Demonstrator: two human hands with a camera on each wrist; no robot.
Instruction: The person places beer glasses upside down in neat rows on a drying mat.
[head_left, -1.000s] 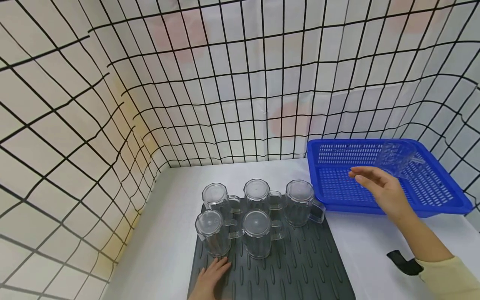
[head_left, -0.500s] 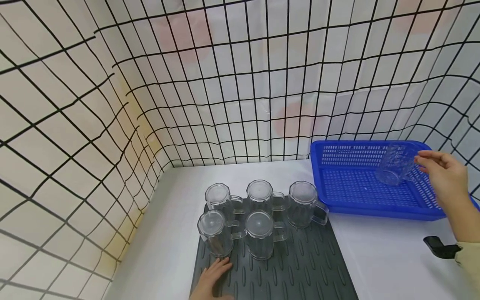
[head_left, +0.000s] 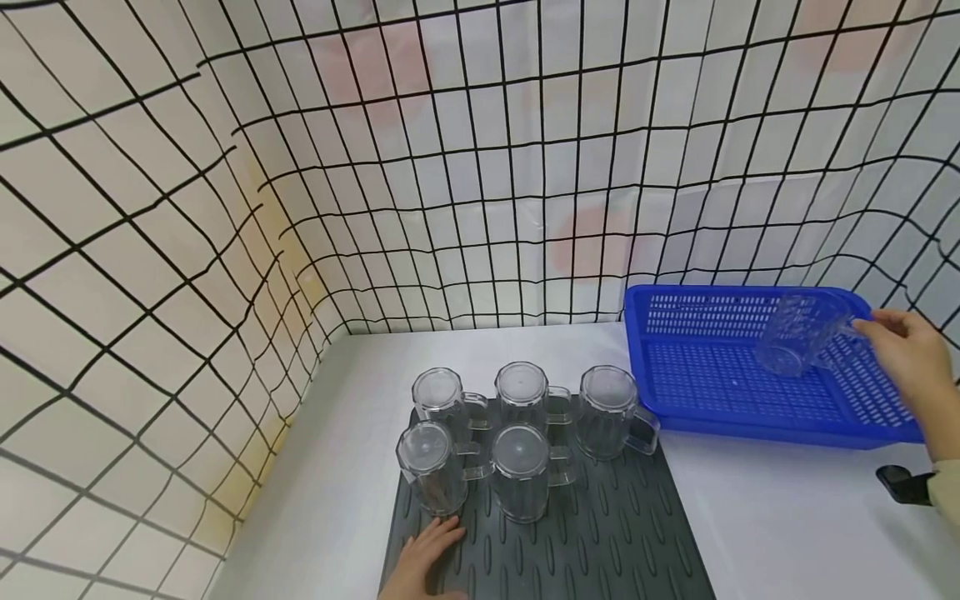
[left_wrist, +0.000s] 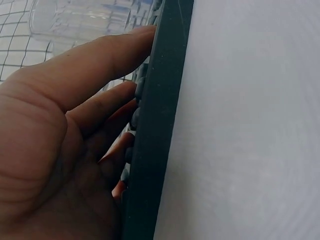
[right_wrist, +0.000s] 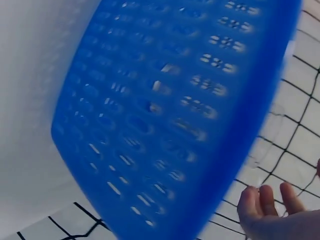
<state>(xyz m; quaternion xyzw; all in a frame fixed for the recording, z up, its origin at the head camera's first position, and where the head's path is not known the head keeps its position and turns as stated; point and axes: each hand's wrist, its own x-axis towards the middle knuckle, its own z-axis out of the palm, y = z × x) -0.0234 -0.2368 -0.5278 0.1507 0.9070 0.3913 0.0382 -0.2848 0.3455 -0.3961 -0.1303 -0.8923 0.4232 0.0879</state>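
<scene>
In the head view my right hand (head_left: 911, 354) is at the right side of the blue basket (head_left: 708, 418). Its thumb and fingertips pinch the handle of a clear glass mug (head_left: 797, 333) that lies tilted inside. The right wrist view shows curled fingers (right_wrist: 267, 202) beyond the basket's rim, with the mug only faintly seen. My left hand (head_left: 423, 558) rests on the dark ribbed mat (head_left: 600, 533), fingers loosely extended, just in front of the nearest upturned mug (head_left: 431, 471). The left wrist view has those fingers against the mat's edge (left_wrist: 160, 125).
Several clear mugs stand upside down on the mat, handles to the right, among them a front one (head_left: 521, 475) and a back right one (head_left: 606, 412). Black wire grid (head_left: 517, 200) encloses the white table (head_left: 787, 517) at the back and sides.
My right hand has moved right across the basket, then down a little onto the mug's handle. The left hand stays on the mat. The view has shifted slightly.
</scene>
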